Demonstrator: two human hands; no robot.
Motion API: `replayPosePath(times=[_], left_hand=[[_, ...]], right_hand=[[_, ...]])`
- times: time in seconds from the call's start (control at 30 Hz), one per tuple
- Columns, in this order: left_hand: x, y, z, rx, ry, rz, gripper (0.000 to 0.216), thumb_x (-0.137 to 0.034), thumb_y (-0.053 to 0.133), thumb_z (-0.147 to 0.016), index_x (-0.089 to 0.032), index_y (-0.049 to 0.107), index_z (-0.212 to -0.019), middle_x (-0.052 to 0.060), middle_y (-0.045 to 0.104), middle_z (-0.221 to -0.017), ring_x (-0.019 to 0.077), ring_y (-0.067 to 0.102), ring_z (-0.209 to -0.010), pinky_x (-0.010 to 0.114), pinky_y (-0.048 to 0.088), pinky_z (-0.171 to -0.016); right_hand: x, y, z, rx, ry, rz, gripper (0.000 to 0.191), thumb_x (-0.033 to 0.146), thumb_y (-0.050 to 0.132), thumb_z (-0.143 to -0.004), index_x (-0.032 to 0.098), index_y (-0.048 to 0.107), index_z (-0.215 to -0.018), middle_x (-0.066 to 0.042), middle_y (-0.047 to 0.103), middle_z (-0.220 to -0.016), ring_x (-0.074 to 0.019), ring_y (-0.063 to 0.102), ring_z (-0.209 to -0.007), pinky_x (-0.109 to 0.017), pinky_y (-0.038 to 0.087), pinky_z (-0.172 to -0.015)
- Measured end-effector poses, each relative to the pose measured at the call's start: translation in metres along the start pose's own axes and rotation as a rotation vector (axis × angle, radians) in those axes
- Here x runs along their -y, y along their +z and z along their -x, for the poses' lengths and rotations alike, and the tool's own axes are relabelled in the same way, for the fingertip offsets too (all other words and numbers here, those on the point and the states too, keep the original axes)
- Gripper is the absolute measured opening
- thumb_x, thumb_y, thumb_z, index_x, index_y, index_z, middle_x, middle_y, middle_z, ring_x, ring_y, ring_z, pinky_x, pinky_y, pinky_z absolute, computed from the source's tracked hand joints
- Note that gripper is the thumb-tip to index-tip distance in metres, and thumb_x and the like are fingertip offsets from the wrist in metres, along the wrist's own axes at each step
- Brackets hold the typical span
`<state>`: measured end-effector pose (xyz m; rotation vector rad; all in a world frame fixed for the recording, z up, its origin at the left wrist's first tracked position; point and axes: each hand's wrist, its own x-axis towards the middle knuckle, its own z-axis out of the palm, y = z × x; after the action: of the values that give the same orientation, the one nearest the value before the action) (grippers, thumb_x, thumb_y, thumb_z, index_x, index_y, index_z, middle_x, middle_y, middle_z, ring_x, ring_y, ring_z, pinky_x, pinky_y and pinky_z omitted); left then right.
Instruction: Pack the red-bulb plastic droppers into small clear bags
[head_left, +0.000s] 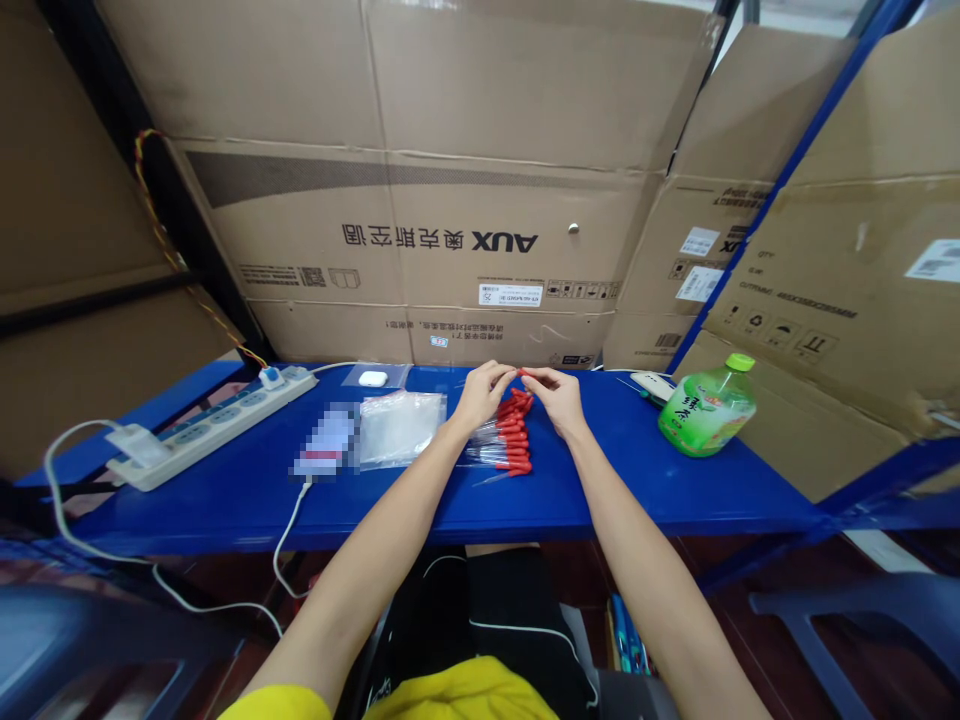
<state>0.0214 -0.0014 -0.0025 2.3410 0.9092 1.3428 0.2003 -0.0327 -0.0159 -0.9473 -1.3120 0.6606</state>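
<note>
Left hand (484, 395): thumb and index finger pressed together, pinching the left end of the small red piece.
Right hand (556, 398): thumb and index finger closed on the right end of the same piece; bent inward toward the left fingertips.
Small red piece (522, 372): located between the two sets of fingertips, partly covered by them.
Red-ended pieces (514, 440): stacked on the near side of the fingertips, between the forearms; red ends right, thin clear shafts left.
Clear plastic bags (405, 428): flat, left of the left fingers.
Phone (327, 440): left of those fingers, beyond the bags; blurred, cable attached.
White case (373, 379): left of the left fingers, on clear film.
Power strip (247, 408): far left of the fingers.
Green bottle (709, 410): upright, well right of the right fingers.
Blue table (555, 500): below the fingers.
</note>
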Motion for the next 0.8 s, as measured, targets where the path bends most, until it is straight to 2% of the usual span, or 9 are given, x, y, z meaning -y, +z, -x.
replayPosePath(times=[0.27,0.57,0.8], left_hand=[[0.001,-0.007,0.0,0.081,0.013,-0.028,0.037,-0.039,0.049,-0.105,-0.017,0.078,-0.11,0.007,0.068,-0.09,0.0168,0.061,-0.08,0.028,0.047,-0.078],[0.009,-0.006,-0.001,0.096,0.116,-0.045,0.036,-0.036,0.049,-0.105,-0.016,0.079,-0.103,0.008,0.064,-0.087,0.0184,0.06,-0.081,0.031,0.046,-0.078],[0.012,-0.006,-0.001,0.158,0.18,-0.127,0.035,-0.032,0.047,-0.105,-0.017,0.078,-0.102,0.009,0.063,-0.089,0.0211,0.058,-0.087,0.033,0.045,-0.081]], right_hand=[[-0.002,0.002,0.0,0.005,0.015,-0.005,0.04,0.051,0.084,-0.07,0.02,0.081,-0.094,-0.006,0.08,-0.089,-0.0219,0.071,-0.073,-0.039,0.06,-0.077],[-0.009,0.003,0.0,0.013,-0.001,0.028,0.043,0.055,0.083,-0.072,0.018,0.081,-0.094,-0.006,0.079,-0.081,-0.0212,0.07,-0.07,-0.035,0.058,-0.071],[-0.013,0.001,0.0,0.038,-0.036,0.073,0.038,0.053,0.081,-0.075,0.019,0.081,-0.092,-0.006,0.078,-0.08,-0.021,0.069,-0.068,-0.035,0.057,-0.07]])
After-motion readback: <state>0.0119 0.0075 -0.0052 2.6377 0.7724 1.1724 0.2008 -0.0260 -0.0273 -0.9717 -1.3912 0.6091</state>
